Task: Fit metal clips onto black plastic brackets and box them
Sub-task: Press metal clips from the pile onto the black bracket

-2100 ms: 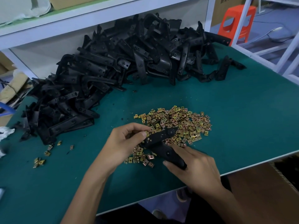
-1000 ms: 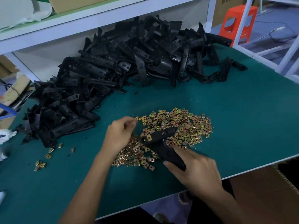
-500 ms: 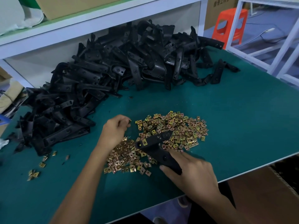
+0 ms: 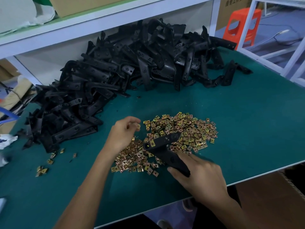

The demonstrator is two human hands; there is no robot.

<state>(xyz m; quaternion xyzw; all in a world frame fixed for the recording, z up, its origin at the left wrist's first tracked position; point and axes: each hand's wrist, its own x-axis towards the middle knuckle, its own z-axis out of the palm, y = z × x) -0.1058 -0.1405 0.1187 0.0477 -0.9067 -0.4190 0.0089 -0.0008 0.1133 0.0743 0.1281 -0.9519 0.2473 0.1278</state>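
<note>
At the far left edge of the green worktop (image 4: 247,104) lies some crumpled white material (image 4: 7,140). Just in front of it a few stray clips (image 4: 42,170) sit scattered on the mat. Behind them a big heap of black brackets (image 4: 115,76) sprawls from the left side across the back of the worktop, under a white shelf (image 4: 115,19) that carries a cardboard box (image 4: 85,3).

Nearer the front, the left hand (image 4: 123,133) is over the left part of the clip pile (image 4: 181,129). Its fingers are curled, and thumb and forefinger pinch a single clip (image 4: 138,126) at the pile's upper left edge. Just to the right, the held bracket (image 4: 162,143) slants above the gold-coloured clips, with its upper arm pointing right and a fitted clip (image 4: 152,143) on its left end. The right hand (image 4: 199,176) grips the bracket's lower arm near the worktop's front edge, fingers wrapped round it. The two hands are near each other but apart — each closed on its own part.

At the far right a brown carton (image 4: 272,204) stands below the worktop's front edge, and an orange stool (image 4: 242,25) stands on the floor beyond the back right corner.
</note>
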